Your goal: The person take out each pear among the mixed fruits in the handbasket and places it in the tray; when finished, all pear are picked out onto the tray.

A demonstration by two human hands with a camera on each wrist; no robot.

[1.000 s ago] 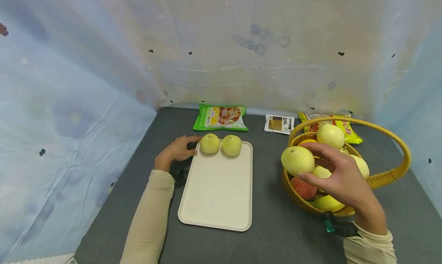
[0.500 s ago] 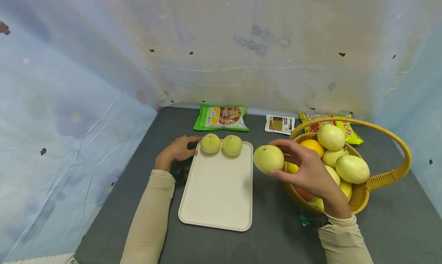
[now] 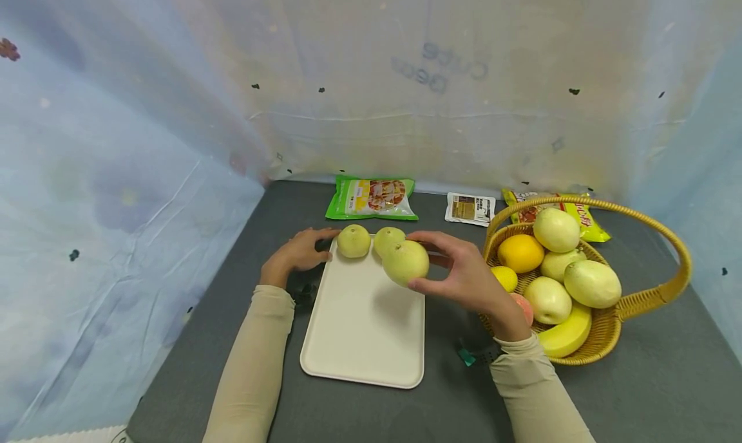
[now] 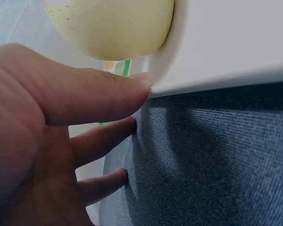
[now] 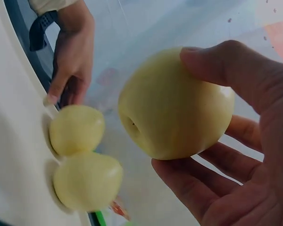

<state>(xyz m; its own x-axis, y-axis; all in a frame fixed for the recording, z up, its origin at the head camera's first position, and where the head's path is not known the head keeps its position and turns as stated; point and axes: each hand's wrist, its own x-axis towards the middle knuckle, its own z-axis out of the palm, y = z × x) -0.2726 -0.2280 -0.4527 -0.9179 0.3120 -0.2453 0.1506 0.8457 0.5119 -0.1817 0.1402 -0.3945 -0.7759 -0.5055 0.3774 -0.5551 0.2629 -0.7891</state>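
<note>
My right hand [image 3: 466,275] grips a pale yellow-green pear [image 3: 406,263] above the far right part of the white tray [image 3: 362,333]; in the right wrist view, thumb and fingers span the pear [image 5: 174,108]. Two similar pears stand side by side at the tray's far end, a left one [image 3: 353,241] and a right one [image 3: 387,237], partly hidden by the held pear. My left hand [image 3: 297,250] rests at the tray's far left corner. Up close, its thumb [image 4: 99,94] touches the tray rim while its other fingers extend down to the dark tabletop.
Right of the tray stands a wicker basket [image 3: 605,340] with a tall handle, holding pears, an orange [image 3: 521,254], a lemon, a banana [image 3: 565,333] and a reddish fruit. Along the back lie a green food bag [image 3: 372,197], a white packet [image 3: 470,208] and a yellow bag [image 3: 588,221].
My right hand has carried the pear leftward from over the basket to over the tray. The left hand and the two pears on the tray stay where they were.
</note>
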